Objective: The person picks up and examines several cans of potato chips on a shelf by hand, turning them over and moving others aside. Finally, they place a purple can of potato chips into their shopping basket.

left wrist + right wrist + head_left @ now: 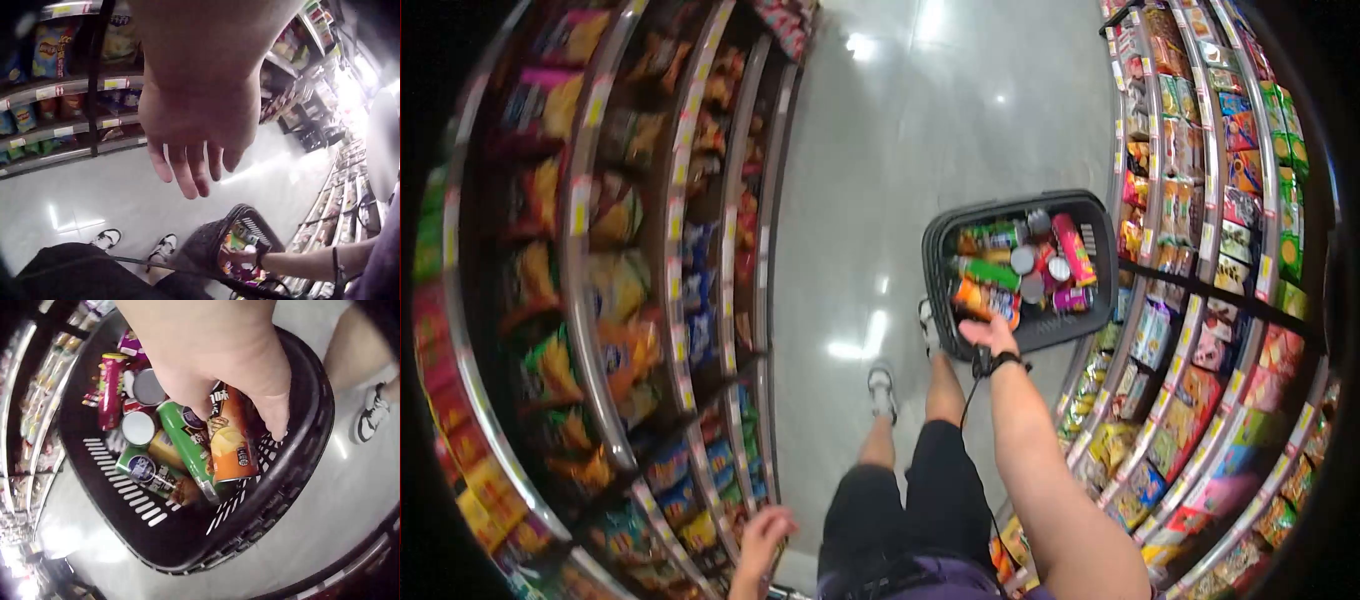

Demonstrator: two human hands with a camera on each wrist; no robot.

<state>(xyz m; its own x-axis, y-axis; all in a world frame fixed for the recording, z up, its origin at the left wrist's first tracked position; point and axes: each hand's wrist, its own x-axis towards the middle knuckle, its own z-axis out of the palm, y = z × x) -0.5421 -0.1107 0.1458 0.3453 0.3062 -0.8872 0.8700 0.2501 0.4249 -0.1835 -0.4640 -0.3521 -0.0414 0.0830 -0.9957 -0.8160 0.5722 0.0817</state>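
Note:
My right hand [994, 337] reaches over the near rim of a black shopping basket [150, 550]. Its fingers come down at the upper end of an orange chip canister [232, 450]; the thumb [277, 419] lies straight, a little apart from the canister's side. Around it in the basket lie a green chip canister [185, 447], a dark green one [150, 472], a pink-red one [111, 390] and several with round pale lids [138, 428]. Away from the basket, my left hand [197, 134] hangs low beside the left shelves with loose fingers and nothing in it.
Shelves of bagged snacks [615, 275] line the left side, and shelves of packaged snacks [1185, 180] the right, close to the basket. A shiny grey floor [870, 160] runs between them. The person's shoes [882, 390] are just left of the basket.

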